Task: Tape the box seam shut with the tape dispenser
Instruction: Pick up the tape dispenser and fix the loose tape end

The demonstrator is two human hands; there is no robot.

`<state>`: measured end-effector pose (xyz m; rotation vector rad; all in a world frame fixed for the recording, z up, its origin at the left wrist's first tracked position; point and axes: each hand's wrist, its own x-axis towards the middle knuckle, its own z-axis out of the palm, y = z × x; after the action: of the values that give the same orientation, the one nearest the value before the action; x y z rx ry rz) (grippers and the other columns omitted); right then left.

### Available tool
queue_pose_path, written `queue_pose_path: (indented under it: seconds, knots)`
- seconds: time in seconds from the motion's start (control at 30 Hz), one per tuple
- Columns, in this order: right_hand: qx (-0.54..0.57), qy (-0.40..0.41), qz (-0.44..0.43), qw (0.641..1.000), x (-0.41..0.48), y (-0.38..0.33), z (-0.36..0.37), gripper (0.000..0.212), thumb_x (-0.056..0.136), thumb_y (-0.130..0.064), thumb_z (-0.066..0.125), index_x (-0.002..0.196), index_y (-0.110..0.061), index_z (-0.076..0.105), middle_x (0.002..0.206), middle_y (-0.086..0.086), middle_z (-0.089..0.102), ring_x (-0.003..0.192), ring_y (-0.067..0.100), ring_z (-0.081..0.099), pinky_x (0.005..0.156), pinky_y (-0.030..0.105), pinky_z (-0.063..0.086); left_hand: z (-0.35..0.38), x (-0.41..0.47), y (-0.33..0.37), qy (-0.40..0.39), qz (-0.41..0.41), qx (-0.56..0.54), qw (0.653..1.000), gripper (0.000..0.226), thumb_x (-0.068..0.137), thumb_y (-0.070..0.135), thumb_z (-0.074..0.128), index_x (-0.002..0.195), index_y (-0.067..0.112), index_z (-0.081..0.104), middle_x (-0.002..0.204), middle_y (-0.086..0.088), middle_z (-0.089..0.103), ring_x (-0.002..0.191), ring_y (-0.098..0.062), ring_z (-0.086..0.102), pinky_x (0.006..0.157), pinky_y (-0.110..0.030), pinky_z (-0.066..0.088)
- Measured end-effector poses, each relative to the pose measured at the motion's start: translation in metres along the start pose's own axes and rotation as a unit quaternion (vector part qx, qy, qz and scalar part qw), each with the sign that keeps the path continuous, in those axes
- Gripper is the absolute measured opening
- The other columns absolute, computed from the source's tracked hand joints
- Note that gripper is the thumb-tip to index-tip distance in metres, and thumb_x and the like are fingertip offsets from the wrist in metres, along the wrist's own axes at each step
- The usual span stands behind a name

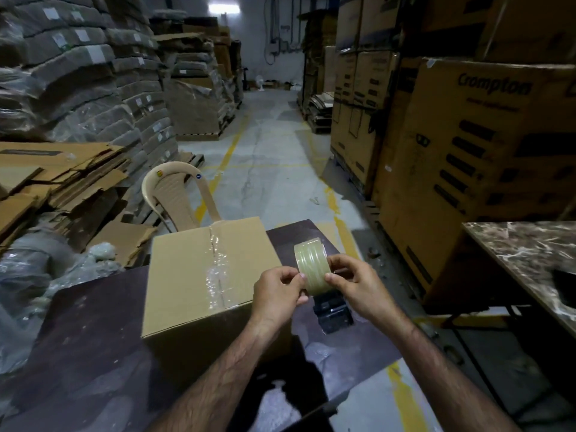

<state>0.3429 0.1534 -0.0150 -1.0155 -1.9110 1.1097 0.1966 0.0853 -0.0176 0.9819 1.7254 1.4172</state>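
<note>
beige plastic chair [177, 198] beyond the dark table [93, 322], flattened cardboard [62, 176] at left, stacked printed cartons [483, 157] at right

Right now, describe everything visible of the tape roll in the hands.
The tape roll is a wide coil of clear yellowish packing tape, stood on edge, its outer band facing the camera. It seems to sit on the black dispenser beneath. The left hand pinches its near face; the right hand holds its right side. It is held right of the box.
</note>
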Motion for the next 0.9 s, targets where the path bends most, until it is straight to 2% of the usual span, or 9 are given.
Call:
queue_pose_path:
  seconds: [0.13,0.23,0.3,0.43,0.5,0.6,0.73,0.8,0.9]
  knots:
    - [-0.058,0.025,0.006,0.998,-0.006,0.029,-0.019,0.019,0.083,-0.001,0.066,0.099,-0.01,0.069,0.089,-0.008,0.067,0.076,-0.007,0.06,0.068,0.006,0.045,0.041,0.009,-0.029,-0.057,-0.045,-0.027,0.997,0.018,0.093,0.009,0.057,0.085,0.006,0.072,0.067,-0.005,0.065,0.055,-0.006,0.059,0.058,-0.018,0.053]
    - [-0.126,0.044,0.013,0.991,-0.004,0.06,-0.023,0.019,0.08,-0.005,0.071,0.098,-0.01,0.07,0.092,-0.002,0.067,0.079,0.004,0.062,0.072,0.014,0.048,0.064,0.018,-0.052,-0.095,-0.114,-0.072,0.986,0.027,0.098,0.003,0.044,0.091,0.004,0.07,0.065,-0.008,0.059,0.05,-0.007,0.052,0.049,-0.014,0.044]
    - [-0.177,0.034,0.011,0.984,0.0,0.082,-0.022,0.02,0.079,-0.008,0.072,0.098,-0.01,0.07,0.095,0.001,0.067,0.083,0.011,0.061,0.074,0.021,0.047,0.077,0.023,-0.066,-0.124,-0.165,-0.086,0.975,0.033,0.097,-0.001,0.036,0.095,0.004,0.069,0.07,-0.009,0.06,0.055,-0.008,0.053,0.05,-0.014,0.044]
    - [-0.242,-0.005,0.012,0.97,0.009,0.117,-0.015,0.019,0.078,-0.014,0.073,0.096,-0.013,0.069,0.098,0.002,0.068,0.09,0.018,0.062,0.08,0.032,0.049,0.093,0.034,-0.084,-0.137,-0.255,-0.121,0.949,0.038,0.097,0.004,0.03,0.113,0.009,0.065,0.103,-0.009,0.065,0.089,-0.016,0.058,0.069,-0.023,0.047]
    - [-0.278,-0.03,0.021,0.96,0.015,0.129,-0.009,0.014,0.077,-0.018,0.072,0.091,-0.015,0.07,0.096,0.004,0.067,0.091,0.024,0.063,0.076,0.038,0.051,0.095,0.039,-0.092,-0.129,-0.275,-0.144,0.942,0.038,0.098,0.009,0.029,0.115,0.012,0.063,0.108,-0.006,0.066,0.095,-0.016,0.06,0.079,-0.027,0.047]
    - [-0.326,-0.077,0.033,0.942,0.019,0.144,0.0,0.008,0.078,-0.018,0.066,0.085,-0.016,0.068,0.099,0.007,0.064,0.097,0.03,0.06,0.074,0.038,0.049,0.098,0.044,-0.108,-0.117,-0.294,-0.16,0.935,0.034,0.098,0.01,0.032,0.118,0.013,0.06,0.113,-0.005,0.064,0.108,-0.019,0.057,0.095,-0.034,0.04]
    - [-0.401,-0.127,0.034,0.907,0.021,0.157,0.015,0.01,0.082,-0.018,0.056,0.087,-0.015,0.065,0.106,0.007,0.061,0.102,0.033,0.057,0.074,0.039,0.048,0.096,0.046,-0.125,-0.111,-0.311,-0.154,0.931,0.025,0.093,0.012,0.042,0.108,0.018,0.061,0.086,0.001,0.056,0.085,-0.012,0.05,0.082,-0.03,0.04]
    - [-0.409,-0.14,0.036,0.901,0.022,0.159,0.021,0.012,0.084,-0.018,0.054,0.089,-0.016,0.065,0.108,0.006,0.06,0.104,0.033,0.056,0.076,0.04,0.048,0.095,0.048,-0.133,-0.104,-0.328,-0.16,0.925,0.017,0.095,0.013,0.043,0.097,0.018,0.059,0.076,0.005,0.056,0.08,-0.01,0.05,0.088,-0.03,0.038]
    - [-0.426,-0.16,0.041,0.89,0.023,0.162,0.028,0.017,0.082,-0.013,0.052,0.093,-0.017,0.064,0.111,0.006,0.057,0.108,0.033,0.054,0.081,0.041,0.046,0.094,0.05,-0.14,-0.093,-0.336,-0.181,0.919,0.019,0.097,0.013,0.042,0.101,0.016,0.061,0.078,0.005,0.061,0.08,-0.008,0.054,0.082,-0.028,0.039]
